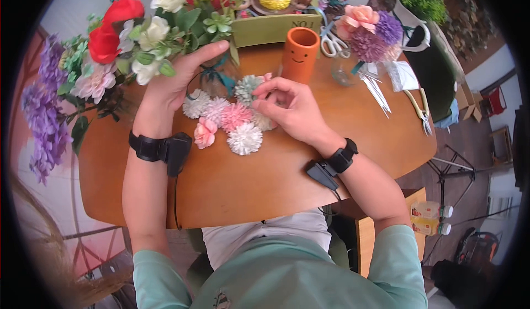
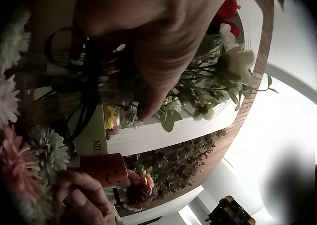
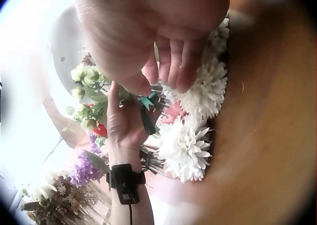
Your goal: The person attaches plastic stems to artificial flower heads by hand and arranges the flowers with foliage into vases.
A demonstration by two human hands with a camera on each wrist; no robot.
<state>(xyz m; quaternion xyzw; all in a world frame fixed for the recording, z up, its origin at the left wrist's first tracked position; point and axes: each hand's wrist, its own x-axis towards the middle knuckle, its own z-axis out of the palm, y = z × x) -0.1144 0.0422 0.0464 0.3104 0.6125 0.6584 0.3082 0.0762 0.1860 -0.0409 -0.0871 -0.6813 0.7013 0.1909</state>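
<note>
Several artificial flowers lie grouped on the table before me, among them a pale green flower (image 1: 247, 90), a pink flower (image 1: 236, 117) and a white flower (image 1: 244, 139). My right hand (image 1: 292, 107) is over their right side, fingers bent loosely, fingertips right at the pale green flower's edge. Nothing shows between its thumb and index finger. My left hand (image 1: 174, 80) is at a glass vase with a green ribbon (image 1: 217, 80), below white roses (image 1: 154, 35). Its thumb stretches straight toward the ribbon. The other fingers are hidden, so I cannot tell whether they grip the vase.
An orange smiling cup (image 1: 300, 55) stands behind my right hand, near a green box (image 1: 276, 30). Farther right are white scissors (image 1: 334, 44), a vase with pink and purple flowers (image 1: 367, 38), white sticks (image 1: 376, 93) and pliers (image 1: 420, 110). Purple flowers (image 1: 41, 110) lean at the left.
</note>
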